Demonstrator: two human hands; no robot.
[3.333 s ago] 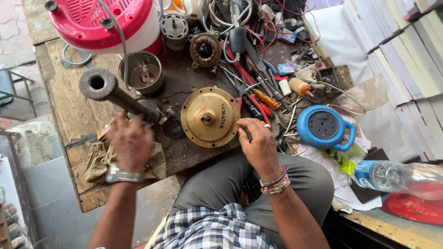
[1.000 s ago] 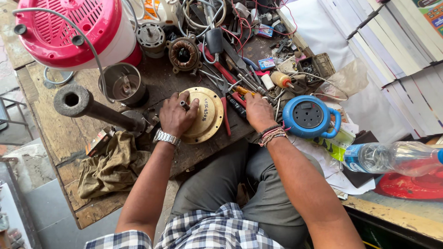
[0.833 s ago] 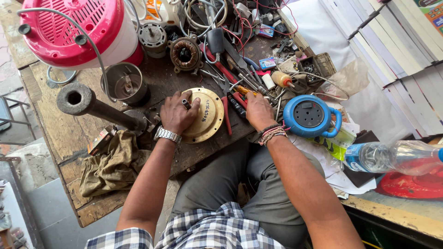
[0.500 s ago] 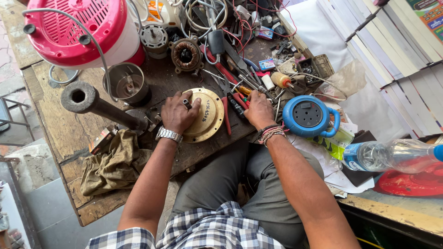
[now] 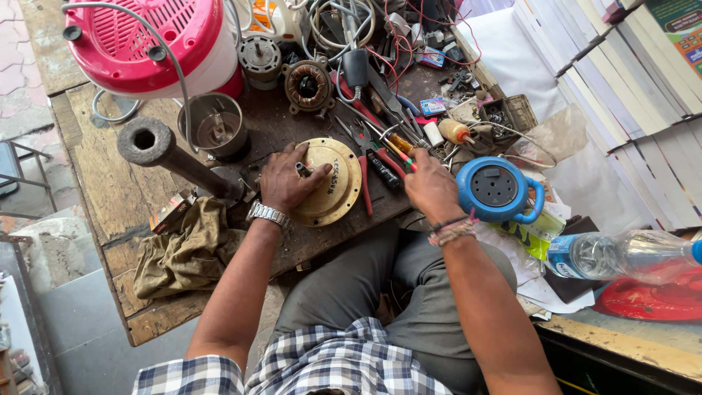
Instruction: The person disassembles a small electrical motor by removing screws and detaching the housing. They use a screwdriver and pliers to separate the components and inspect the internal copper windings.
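Observation:
A round gold-coloured motor cover [image 5: 338, 186] lies flat on the worn wooden bench [image 5: 110, 183]. My left hand [image 5: 287, 183], with a metal watch on the wrist, rests on the cover's left half, its fingers closed around the short shaft at the centre. My right hand [image 5: 431, 189] is just right of the cover, with its fingers curled on a small yellow-handled screwdriver [image 5: 401, 145] in the heap of tools. Red-handled pliers [image 5: 373, 157] lie between the two hands.
A thick dark metal pipe [image 5: 172, 157] stands left of the cover, with a steel cup [image 5: 216, 126], a pink appliance [image 5: 153, 40] and a copper-wound stator [image 5: 308, 84] behind. A blue extension reel [image 5: 497, 192] and a plastic bottle [image 5: 621, 256] lie right; a rag [image 5: 186, 245] lies left.
My left hand came from the rag side onto the gold cover and took hold of its shaft. My right hand left the cover's edge for the tools. Over the last second both stay put.

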